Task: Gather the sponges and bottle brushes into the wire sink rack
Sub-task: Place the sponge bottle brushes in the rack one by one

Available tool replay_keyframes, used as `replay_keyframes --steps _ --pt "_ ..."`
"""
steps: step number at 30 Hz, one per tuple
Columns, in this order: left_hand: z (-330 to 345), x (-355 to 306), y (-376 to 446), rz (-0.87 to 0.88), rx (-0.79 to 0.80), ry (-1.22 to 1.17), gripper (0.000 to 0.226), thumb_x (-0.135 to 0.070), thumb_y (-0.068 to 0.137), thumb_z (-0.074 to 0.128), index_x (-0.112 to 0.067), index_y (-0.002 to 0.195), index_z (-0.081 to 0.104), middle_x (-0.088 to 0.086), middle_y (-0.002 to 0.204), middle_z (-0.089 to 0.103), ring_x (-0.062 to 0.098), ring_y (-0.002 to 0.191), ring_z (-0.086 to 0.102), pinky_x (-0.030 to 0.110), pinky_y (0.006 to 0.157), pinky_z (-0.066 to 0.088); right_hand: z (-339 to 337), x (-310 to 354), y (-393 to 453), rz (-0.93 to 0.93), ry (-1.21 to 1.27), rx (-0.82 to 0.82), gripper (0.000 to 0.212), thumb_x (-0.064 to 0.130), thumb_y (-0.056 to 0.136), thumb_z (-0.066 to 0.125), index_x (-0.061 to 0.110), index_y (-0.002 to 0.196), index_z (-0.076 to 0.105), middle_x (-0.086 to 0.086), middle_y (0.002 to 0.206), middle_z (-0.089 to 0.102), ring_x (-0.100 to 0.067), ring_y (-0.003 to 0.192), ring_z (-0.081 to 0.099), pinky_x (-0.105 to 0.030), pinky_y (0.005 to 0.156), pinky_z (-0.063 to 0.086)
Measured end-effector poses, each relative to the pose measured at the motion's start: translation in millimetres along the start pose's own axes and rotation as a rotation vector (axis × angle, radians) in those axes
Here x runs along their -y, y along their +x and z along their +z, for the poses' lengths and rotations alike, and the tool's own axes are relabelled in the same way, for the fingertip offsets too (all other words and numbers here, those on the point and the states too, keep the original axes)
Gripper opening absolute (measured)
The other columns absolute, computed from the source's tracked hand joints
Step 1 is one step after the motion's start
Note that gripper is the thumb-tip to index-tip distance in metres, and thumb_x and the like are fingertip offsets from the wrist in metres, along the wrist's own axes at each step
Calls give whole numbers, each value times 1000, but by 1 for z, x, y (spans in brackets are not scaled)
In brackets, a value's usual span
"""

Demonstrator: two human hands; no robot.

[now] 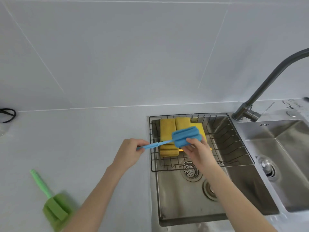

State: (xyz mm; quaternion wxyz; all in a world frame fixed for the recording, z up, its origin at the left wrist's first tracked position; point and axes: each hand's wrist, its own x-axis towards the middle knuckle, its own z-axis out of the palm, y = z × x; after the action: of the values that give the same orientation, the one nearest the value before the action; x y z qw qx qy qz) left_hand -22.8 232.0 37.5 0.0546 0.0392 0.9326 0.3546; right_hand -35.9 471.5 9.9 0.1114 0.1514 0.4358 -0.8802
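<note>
both hands hold a blue bottle brush [173, 138] over the left rim of the wire sink rack [234, 129]. left hand [129, 153] is closed round the end of the handle, just off the rack's left edge over the counter [83, 139]. right hand [196, 150] pinches the foam head w/ thumb and fingers partly curled, above the rack's left half. brush lies near level, head tipped a bit up toward the back wall.

in the rack, yellow sponges [168, 129] sit stacked at the back-left corner, partly hidden by the brush head. rack spans the far part of the left sink basin [184, 203]; drain shows just in front of it.

a green bottle brush [51, 203] lies on the counter nr its front-left corner, well apart from the sink, handle pointing away from the person; blurred. faucet [267, 84] stands at the back betw. the 2 basins.
</note>
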Motion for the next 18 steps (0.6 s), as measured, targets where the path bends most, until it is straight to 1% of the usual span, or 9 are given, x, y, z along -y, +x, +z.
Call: replay_keyframes --steps 2,4,5,7,9,12,14,16,18 --pt "13 -18 15 56 -27 36 25 -3 86 56 -13 107 66 6 105 71 19 92 61 22 80 42 -26 22 3 -40 -75 0 49 -1 58 72 15 101 55 -7 99 62 -21 90 67 -33 82 57" --pt "29 -32 27 109 -33 102 24 -5 88 53 -13 108 65 7 105 69 22 94 59 28 80 43 -49 43 5 -77 -191 -34 42 -5 61 67 13 98 56 -5 95 60 -16 86 65 -26 73 59" --pt "39 -39 32 135 -30 140 24 -6 89 51 -13 109 64 7 105 67 21 95 58 28 80 44 -61 53 7 -84 -264 -52 42 -4 60 66 13 97 56 -4 94 59 -15 85 63 -24 71 57" --pt "58 -50 39 177 -24 198 25 -9 91 49 -13 112 62 7 107 64 20 99 55 29 82 45 -83 69 9 -96 -436 -77 45 0 56 69 16 96 57 -3 94 62 -17 84 61 -27 72 52" --pt "76 -57 44 196 -6 234 25 -10 92 49 -12 114 60 6 107 62 19 99 55 30 83 47 -101 81 11 -116 -658 -89 50 1 60 75 21 101 55 -4 95 65 -19 84 62 -27 71 50" --pt "105 -59 52 178 92 285 25 -11 92 48 -12 113 60 6 107 62 20 96 56 34 83 51 -127 91 21 -141 -977 -82 45 1 68 75 22 102 54 -5 96 65 -17 83 63 -21 68 49" --pt "120 -57 56 144 161 339 23 -13 92 48 -14 110 62 5 105 63 21 94 57 39 80 53 -141 90 30 -123 -1177 -63 42 8 66 77 21 100 56 -4 96 65 -19 85 62 -25 71 49" --pt "130 -53 58 108 204 382 22 -16 92 48 -16 107 64 4 103 64 20 92 57 39 78 53 -151 85 38 -79 -1320 -37 40 14 65 77 20 99 57 -4 97 65 -19 88 61 -32 77 52" --pt "138 -48 61 84 231 426 22 -17 92 48 -17 107 64 4 103 64 19 93 57 35 79 53 -156 77 46 -54 -1405 7 38 16 66 77 18 98 57 -2 97 62 -14 87 57 -28 76 50"
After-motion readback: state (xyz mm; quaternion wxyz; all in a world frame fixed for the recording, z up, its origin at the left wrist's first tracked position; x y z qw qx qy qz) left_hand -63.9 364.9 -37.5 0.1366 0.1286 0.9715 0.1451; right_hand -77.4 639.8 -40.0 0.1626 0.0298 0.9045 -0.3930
